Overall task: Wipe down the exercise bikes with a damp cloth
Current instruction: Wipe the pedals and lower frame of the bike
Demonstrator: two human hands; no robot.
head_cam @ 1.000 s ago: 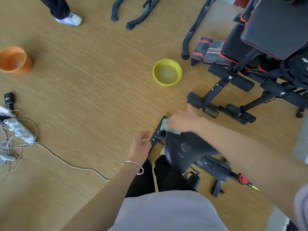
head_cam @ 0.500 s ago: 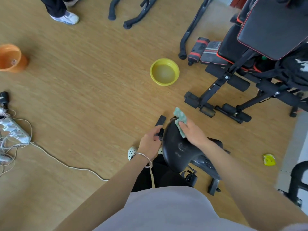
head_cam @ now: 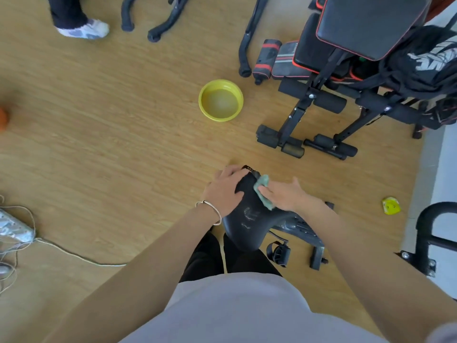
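Covering most of cloth (head_cam: 262,181): right hand (head_cam: 284,195) | left hand (head_cam: 223,190) grips saddle (head_cam: 247,225)

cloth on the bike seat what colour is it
The cloth is pale teal-green, plain with no pattern; the head view shows it best.

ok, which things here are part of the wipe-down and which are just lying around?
In use: cloth, bike saddle, left hand gripping it, right hand pressing the cloth, yellow basin (probably).
Lying about: weight bench, power strip, yellow floor scrap, someone's shoe.
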